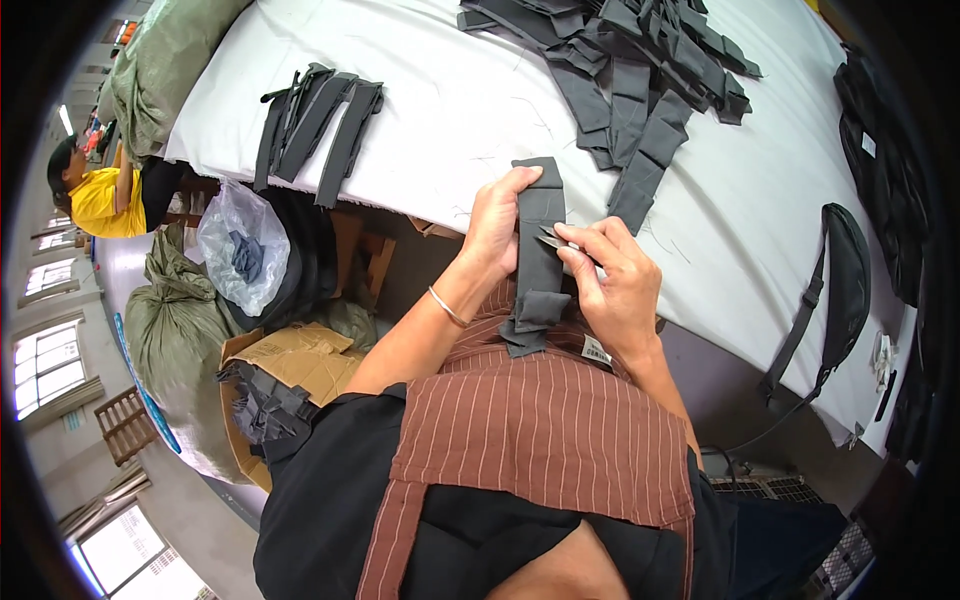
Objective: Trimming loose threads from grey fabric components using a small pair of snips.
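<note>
A dark grey fabric strip [541,262] hangs over the front edge of the table, its lower end folded against my striped apron. My left hand [495,220] is closed on the strip's left edge, with the thumb lying near its top. In the closed fingers of my right hand [618,275] is a pair of small metal thread snips [552,238]. The pointed tips lie over the middle of the strip. My fingers hide the rest of the snips.
A heap of grey strips [625,80] covers the table's far middle; several more strips [318,125] lie at left. A black waist bag [838,290] sits at right. Left of me stand a cardboard box [290,355], a plastic-lined bin [240,245] and sacks [180,310]. A person in yellow [105,200] is farther off.
</note>
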Demonstrator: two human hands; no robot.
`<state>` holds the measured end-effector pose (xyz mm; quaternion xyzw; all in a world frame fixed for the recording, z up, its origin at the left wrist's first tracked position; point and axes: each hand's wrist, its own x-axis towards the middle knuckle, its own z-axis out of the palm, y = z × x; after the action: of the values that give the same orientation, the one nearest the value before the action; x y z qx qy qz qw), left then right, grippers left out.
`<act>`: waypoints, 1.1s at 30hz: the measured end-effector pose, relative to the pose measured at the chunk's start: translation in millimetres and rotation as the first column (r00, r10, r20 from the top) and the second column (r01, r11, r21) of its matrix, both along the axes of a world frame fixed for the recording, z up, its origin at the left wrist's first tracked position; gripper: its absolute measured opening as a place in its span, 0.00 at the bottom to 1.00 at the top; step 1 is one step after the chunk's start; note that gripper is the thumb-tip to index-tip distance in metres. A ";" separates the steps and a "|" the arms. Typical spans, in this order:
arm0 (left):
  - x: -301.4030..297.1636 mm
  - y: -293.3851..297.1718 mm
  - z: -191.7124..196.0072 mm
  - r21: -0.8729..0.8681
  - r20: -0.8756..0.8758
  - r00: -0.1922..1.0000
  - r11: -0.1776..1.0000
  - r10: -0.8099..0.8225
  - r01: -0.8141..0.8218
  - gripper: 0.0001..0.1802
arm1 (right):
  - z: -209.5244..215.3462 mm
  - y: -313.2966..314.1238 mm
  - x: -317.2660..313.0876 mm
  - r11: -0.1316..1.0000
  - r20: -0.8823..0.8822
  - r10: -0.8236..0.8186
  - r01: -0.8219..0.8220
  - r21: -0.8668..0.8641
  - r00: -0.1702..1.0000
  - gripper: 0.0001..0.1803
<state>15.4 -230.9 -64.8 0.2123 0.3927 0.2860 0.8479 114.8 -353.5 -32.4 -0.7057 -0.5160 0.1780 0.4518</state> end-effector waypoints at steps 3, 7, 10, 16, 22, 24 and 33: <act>1.9 -3.3 -0.5 0.005 -0.016 0.999 0.999 0.040 -0.040 0.10 | 1.6 1.5 -2.7 1.000 0.038 -0.007 0.006 0.009 0.999 0.10; 2.1 -4.0 0.7 0.002 -0.007 0.999 0.999 0.047 -0.047 0.08 | 0.5 5.6 -6.4 0.997 0.067 -0.020 0.015 0.076 0.998 0.10; -2.3 -1.5 -4.7 0.001 0.060 0.998 0.999 -0.033 0.033 0.09 | -0.9 7.5 -8.1 0.994 0.094 -0.022 0.011 0.111 0.995 0.11; 4.4 -5.6 2.1 -0.025 0.013 0.998 0.998 0.061 -0.060 0.07 | 1.1 10.0 -9.7 0.993 0.138 -0.027 0.011 0.115 0.990 0.11; 3.7 -6.5 0.7 -0.007 0.007 0.999 0.999 0.053 -0.053 0.08 | 1.0 12.7 -9.1 0.991 0.209 -0.029 0.000 0.137 0.978 0.08; 4.1 -6.5 1.8 0.003 0.004 0.998 0.998 0.059 -0.059 0.08 | 0.3 13.1 -6.0 0.991 0.239 -0.029 -0.004 0.137 0.971 0.08; 1.3 -6.6 9.6 -0.012 -0.031 0.999 0.999 0.038 -0.039 0.10 | 2.2 9.2 17.6 0.993 0.015 -0.073 0.071 0.090 0.997 0.10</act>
<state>16.8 -237.6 -55.2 0.2040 0.4116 0.2965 0.8373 132.4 -344.3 -30.1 -0.7045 -0.5018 0.1318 0.4843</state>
